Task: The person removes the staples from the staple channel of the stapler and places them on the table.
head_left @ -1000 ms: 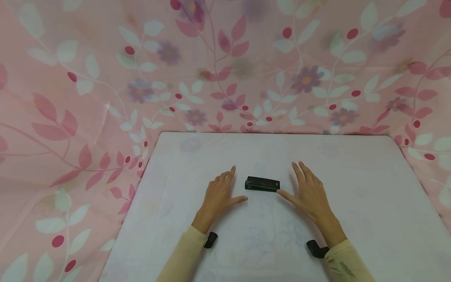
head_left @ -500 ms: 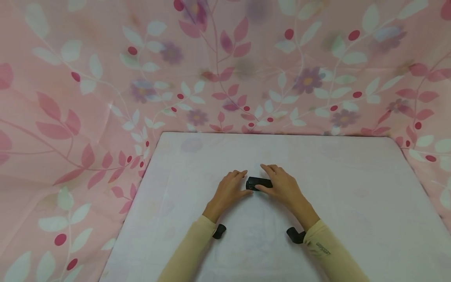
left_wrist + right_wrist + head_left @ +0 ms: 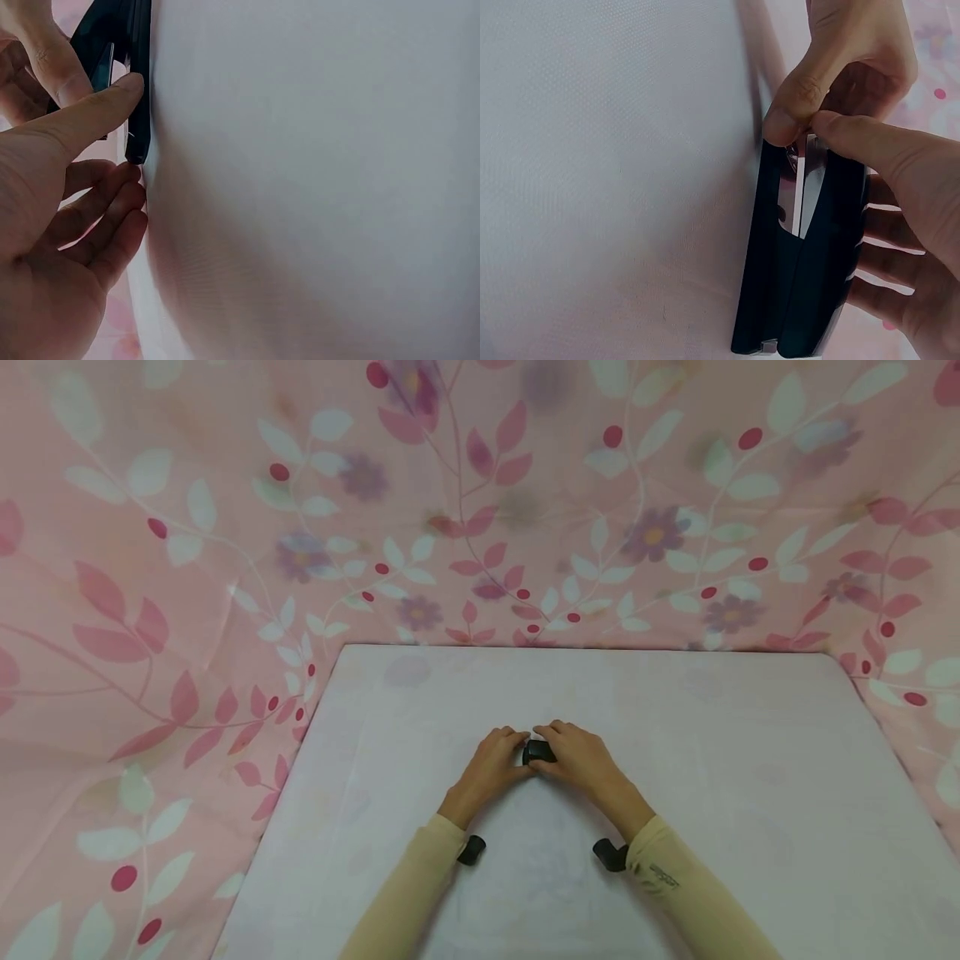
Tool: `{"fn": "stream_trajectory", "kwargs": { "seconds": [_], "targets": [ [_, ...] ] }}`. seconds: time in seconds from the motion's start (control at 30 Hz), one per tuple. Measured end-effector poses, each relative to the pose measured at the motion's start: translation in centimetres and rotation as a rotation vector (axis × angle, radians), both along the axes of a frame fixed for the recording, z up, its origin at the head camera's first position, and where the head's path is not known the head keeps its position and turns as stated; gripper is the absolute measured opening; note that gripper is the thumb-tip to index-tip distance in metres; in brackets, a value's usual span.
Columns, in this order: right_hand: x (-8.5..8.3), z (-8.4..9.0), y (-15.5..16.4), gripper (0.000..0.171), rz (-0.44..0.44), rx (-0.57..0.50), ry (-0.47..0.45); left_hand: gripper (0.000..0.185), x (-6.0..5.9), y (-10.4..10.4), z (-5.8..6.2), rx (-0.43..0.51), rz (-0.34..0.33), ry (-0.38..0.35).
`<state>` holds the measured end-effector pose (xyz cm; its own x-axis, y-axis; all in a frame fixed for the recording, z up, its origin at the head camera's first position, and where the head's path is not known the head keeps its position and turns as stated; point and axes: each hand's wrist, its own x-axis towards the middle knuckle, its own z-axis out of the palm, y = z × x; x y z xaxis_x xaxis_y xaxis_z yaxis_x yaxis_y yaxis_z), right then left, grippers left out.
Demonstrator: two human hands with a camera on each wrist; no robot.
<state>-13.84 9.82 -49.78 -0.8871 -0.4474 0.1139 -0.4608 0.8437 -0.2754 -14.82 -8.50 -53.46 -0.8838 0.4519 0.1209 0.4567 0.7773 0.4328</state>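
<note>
The black stapler [image 3: 540,752] sits between the two hands at the table [image 3: 675,710], base downward and top arm uppermost; whether the base touches the surface is hard to tell, since the hands cover much of it. Both hands are clamped on it.

The left hand [image 3: 495,764] pinches the stapler's front end. Its thumb [image 3: 124,94] presses the near side of the base there, and its fingers [image 3: 120,214] are bent round close to that same end.

The right hand [image 3: 585,764] grips the stapler along its body, with the thumb [image 3: 855,135] on the top arm just beside the left thumb and the fingers [image 3: 885,225] spread along the stapler's far side. The two thumbs look to be touching in the right wrist view. Between the stapler's base and top arm there is a gap, where a bright metal strip [image 3: 812,176] shows.

Nearer the person than the stapler are two pale yellow sleeves, the left sleeve [image 3: 405,893] and the right sleeve [image 3: 697,893], each with a small black device at its cuff. Beyond the stapler, past the table's far edge, hangs a pink floral cloth [image 3: 480,485].
</note>
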Motion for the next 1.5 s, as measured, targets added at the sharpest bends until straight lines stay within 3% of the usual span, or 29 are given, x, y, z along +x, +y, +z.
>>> {"fn": "stream_trajectory", "kwargs": {
  "seconds": [0.27,0.47,1.33,1.5],
  "targets": [
    [-0.2,-0.2,-0.4,0.039,0.013,0.029,0.006,0.035,-0.4,-0.1,-0.2,0.062,-0.027,-0.047],
    [-0.2,0.1,-0.4,0.033,0.021,0.020,0.019,0.032,-0.7,-0.2,-0.4,0.085,-0.036,-0.061],
    [-0.1,0.4,0.1,0.036,0.032,-0.003,0.005,0.030,-0.5,0.0,-0.3,0.076,-0.045,-0.058],
    [-0.3,1.3,0.8,0.037,0.008,-0.093,-0.058,0.031,-0.6,-0.2,-0.2,0.064,-0.039,-0.071]
  ]
}}
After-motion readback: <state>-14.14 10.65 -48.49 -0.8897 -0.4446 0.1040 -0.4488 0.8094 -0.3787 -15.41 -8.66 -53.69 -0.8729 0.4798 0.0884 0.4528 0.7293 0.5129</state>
